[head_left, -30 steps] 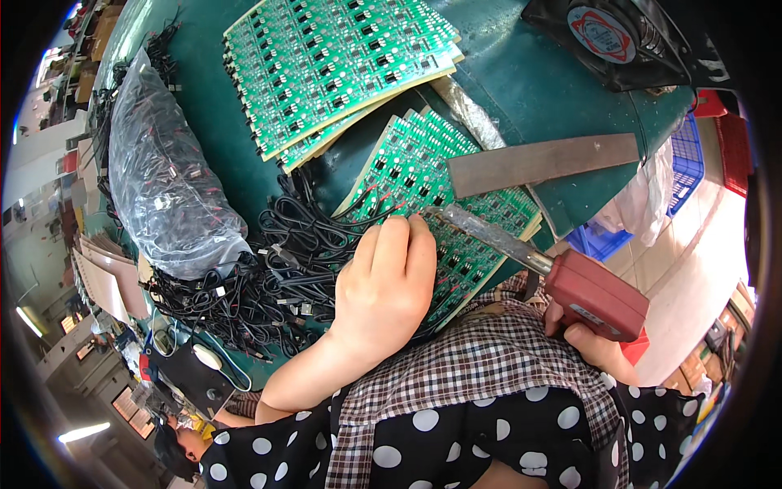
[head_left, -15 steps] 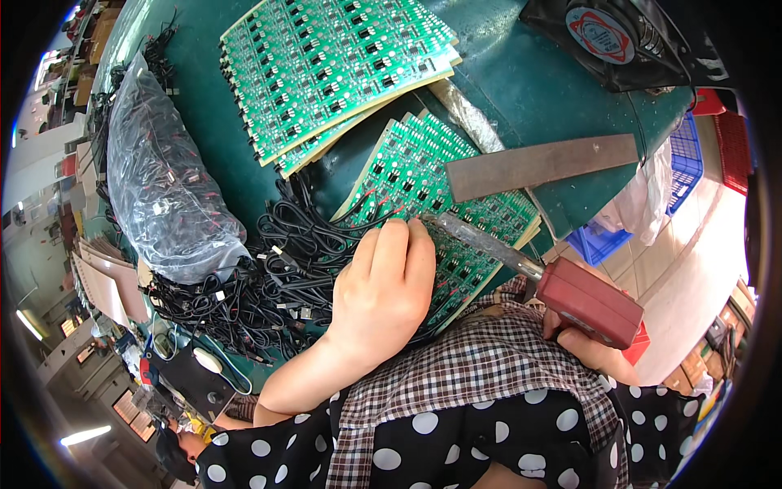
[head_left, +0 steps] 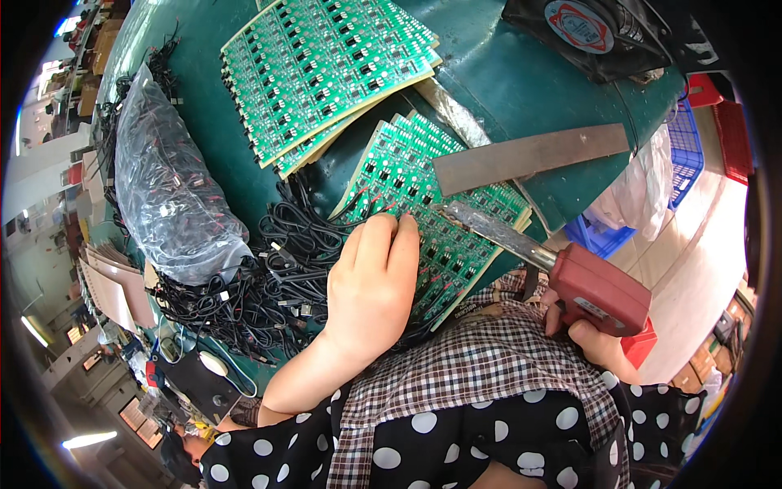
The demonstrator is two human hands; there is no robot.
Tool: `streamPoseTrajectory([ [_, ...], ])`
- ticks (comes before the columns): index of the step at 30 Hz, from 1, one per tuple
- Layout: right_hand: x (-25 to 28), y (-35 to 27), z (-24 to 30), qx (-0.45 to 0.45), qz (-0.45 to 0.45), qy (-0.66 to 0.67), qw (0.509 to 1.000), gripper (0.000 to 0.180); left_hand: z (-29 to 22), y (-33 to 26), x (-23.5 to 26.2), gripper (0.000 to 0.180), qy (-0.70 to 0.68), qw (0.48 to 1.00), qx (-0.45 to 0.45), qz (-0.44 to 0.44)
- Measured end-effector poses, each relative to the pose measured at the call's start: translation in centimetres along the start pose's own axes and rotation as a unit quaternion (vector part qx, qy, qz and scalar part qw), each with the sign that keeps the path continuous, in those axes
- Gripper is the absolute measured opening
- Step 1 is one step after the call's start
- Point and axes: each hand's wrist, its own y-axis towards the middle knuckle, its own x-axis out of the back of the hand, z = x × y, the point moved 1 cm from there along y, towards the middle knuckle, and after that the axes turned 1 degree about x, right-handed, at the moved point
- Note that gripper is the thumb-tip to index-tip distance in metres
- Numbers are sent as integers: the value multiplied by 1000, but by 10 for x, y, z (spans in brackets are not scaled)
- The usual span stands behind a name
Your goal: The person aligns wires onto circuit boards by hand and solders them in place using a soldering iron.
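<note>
My right hand [head_left: 599, 344] grips a soldering gun [head_left: 604, 292] with a dark red body. Its long metal tip points left over the lower stack of green circuit boards [head_left: 444, 253], a short gap from my left fingertips. With fingers pinched together, my left hand [head_left: 371, 281] rests at the middle of that stack. What it pinches is hidden beneath the fingers. Thin red wire ends [head_left: 373, 198] lie on the board just beyond them. Black cables [head_left: 301, 224] run in coils to the board's left edge, beside my left hand. A flat brown bar [head_left: 533, 159] lies across the boards' upper right.
A taller stack of circuit boards [head_left: 326, 73] stands behind on the green table [head_left: 538, 90]. At left lie a clear plastic bag [head_left: 175, 179] of cables and a black cable heap [head_left: 220, 318]. A fan [head_left: 586, 33] sits far right; blue baskets [head_left: 686, 151] are beyond the table edge.
The soldering gun's tip has drawn a little to the right, away from my left fingertips. My left hand keeps its pinch at the board. The whole view has shifted slightly.
</note>
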Motion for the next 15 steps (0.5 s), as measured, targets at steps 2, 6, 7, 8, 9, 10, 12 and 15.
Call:
streamPoseTrajectory([
  [2,3,0,0,1,22,4,1000,77,-2,0,0,19,-8,1000,8,-1],
  [6,2,-1,-2,-5,14,11,1000,77,-6,-3,-3,19,7,1000,-9,-9],
  [7,2,-1,-3,-7,14,7,1000,77,-6,-3,-2,19,8,1000,-8,-9],
  [8,2,-1,-4,-10,13,2,1000,78,-6,-3,-1,20,14,1000,-10,-9],
  [9,2,-2,-4,-10,12,3,1000,78,-7,-3,-1,21,18,1000,-13,-8],
  [10,2,-4,-4,-23,-3,12,1000,77,-8,-3,-1,21,17,1000,-14,-7],
  [12,1,-5,-4,-37,-19,22,999,77,-9,-4,-1,22,25,999,-18,21],
  [15,0,-2,-6,-38,-34,17,999,74,-7,-2,-2,23,25,999,-33,16],
])
